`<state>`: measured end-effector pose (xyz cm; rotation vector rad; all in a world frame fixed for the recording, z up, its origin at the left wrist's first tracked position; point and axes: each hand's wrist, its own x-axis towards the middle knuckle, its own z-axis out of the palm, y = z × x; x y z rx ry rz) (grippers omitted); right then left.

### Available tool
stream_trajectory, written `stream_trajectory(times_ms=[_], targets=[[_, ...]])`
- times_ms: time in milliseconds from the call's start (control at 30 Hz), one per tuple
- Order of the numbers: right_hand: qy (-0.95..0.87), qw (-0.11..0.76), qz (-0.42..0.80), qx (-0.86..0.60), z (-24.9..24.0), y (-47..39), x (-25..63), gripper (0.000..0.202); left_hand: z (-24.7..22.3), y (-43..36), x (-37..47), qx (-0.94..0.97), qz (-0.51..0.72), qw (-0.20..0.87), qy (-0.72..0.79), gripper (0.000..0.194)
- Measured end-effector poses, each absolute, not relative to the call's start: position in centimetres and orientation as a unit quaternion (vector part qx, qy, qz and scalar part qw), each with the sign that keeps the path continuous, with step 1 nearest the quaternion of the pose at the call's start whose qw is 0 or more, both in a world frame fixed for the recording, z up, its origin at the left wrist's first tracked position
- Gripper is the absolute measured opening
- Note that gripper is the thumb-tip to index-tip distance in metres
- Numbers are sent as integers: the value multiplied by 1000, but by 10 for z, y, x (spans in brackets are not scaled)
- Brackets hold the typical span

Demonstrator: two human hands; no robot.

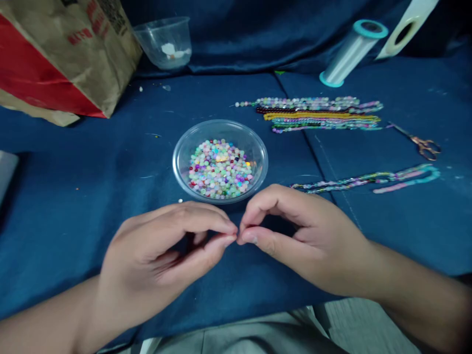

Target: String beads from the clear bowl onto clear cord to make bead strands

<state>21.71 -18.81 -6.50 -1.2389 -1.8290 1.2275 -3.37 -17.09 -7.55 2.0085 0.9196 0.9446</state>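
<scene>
My left hand (165,250) and my right hand (306,236) meet fingertip to fingertip just in front of a clear plastic bowl (177,169). Thumb and forefinger are pinched together on each hand, and whatever lies between them is too small or hidden to name. Many small round beads (221,169) in pastel, purple and red fill the bottom of the bowl. A strand of beads (354,183) stretches across the cloth beyond my right hand, its left end close to the fingers.
Several bead strands (320,117) lie side by side at the back right, near scissors (424,146). A spool of clear thread (350,54) stands behind them. At the back left are a paper bag (73,54) and a clear plastic cup (162,42). Blue cloth (92,162) covers the table.
</scene>
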Motion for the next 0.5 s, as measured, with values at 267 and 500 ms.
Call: stream_trajectory(times_ms=[267,500], targets=[[-644,335,492,-480,-58,-191,221,9,-73,-172,-35,748,420,322,400,16],[-541,410,575,-457,-51,-191,234,9,-77,-166,-34,743,434,336,384,16]])
